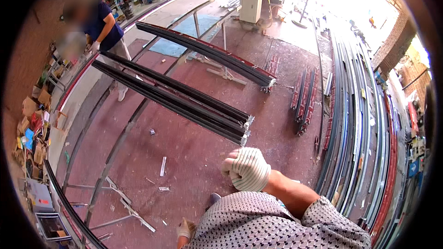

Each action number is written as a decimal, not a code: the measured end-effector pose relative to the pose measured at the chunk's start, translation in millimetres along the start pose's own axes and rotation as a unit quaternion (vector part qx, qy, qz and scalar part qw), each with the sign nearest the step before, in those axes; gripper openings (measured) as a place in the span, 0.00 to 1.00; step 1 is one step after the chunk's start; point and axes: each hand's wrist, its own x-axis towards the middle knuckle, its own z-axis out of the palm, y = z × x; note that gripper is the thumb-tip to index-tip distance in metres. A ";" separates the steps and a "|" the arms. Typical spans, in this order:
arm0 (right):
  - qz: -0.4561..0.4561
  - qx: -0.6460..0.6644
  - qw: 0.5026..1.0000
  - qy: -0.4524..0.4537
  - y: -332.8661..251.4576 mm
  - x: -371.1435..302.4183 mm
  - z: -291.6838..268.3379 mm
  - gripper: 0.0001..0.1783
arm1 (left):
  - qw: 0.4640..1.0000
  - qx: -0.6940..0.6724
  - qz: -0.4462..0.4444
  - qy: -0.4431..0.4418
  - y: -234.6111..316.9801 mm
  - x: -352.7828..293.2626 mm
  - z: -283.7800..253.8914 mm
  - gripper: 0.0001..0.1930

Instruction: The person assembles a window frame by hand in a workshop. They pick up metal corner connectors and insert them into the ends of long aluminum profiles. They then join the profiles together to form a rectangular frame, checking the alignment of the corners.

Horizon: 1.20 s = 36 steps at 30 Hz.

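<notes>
My right hand (pixel 247 169), in a white striped knit glove, is held out in front of my body with its fingers curled into a fist; nothing shows sticking out of it. It is nearest to the cut ends of a bundle of long black metal profiles (pixel 180 103), apart from them in the picture. These profiles lie across a metal rack (pixel 121 145). My left hand (pixel 187 228), also gloved, hangs low beside my patterned shirt, and its fingers are mostly hidden. Farther back on the rack lies another bundle of dark profiles (pixel 207 53).
A person in a dark shirt (pixel 108 27) stands at the far left ends of the profiles. Short red-and-black profiles (pixel 304 97) lie on the floor at right, beside long rows of profiles (pixel 355 129). Cardboard boxes (pixel 30 106) line the left wall. A white cabinet (pixel 250 5) stands behind.
</notes>
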 end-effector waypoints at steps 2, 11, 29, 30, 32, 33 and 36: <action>0.102 -0.013 0.994 -0.026 37.4 -45.2 25.9 0.04 | 0.998 -0.039 -0.044 -0.009 2.6 2.9 -2.0 0.27; 0.643 0.013 0.750 -0.154 184.3 -282.9 108.6 0.09 | 0.987 0.151 0.047 -0.017 13.6 18.3 -10.9 0.23; 0.696 0.170 0.696 0.056 206.8 -299.2 130.7 0.12 | 0.983 0.173 0.047 -0.029 45.4 39.7 24.4 0.22; 0.674 0.140 0.724 0.049 208.7 -302.8 134.6 0.12 | 0.984 0.169 0.042 -0.025 46.9 38.7 27.5 0.22; 0.700 0.156 0.695 0.048 212.2 -307.4 136.3 0.13 | 0.986 0.163 0.034 -0.027 51.0 38.6 41.5 0.22; 0.714 0.172 0.676 0.057 212.0 -311.1 135.7 0.13 | 0.987 0.156 0.025 -0.026 53.6 39.0 50.1 0.22; 0.713 0.150 0.683 0.044 211.1 -328.1 135.4 0.10 | 0.987 0.156 0.018 -0.029 59.9 37.6 64.9 0.22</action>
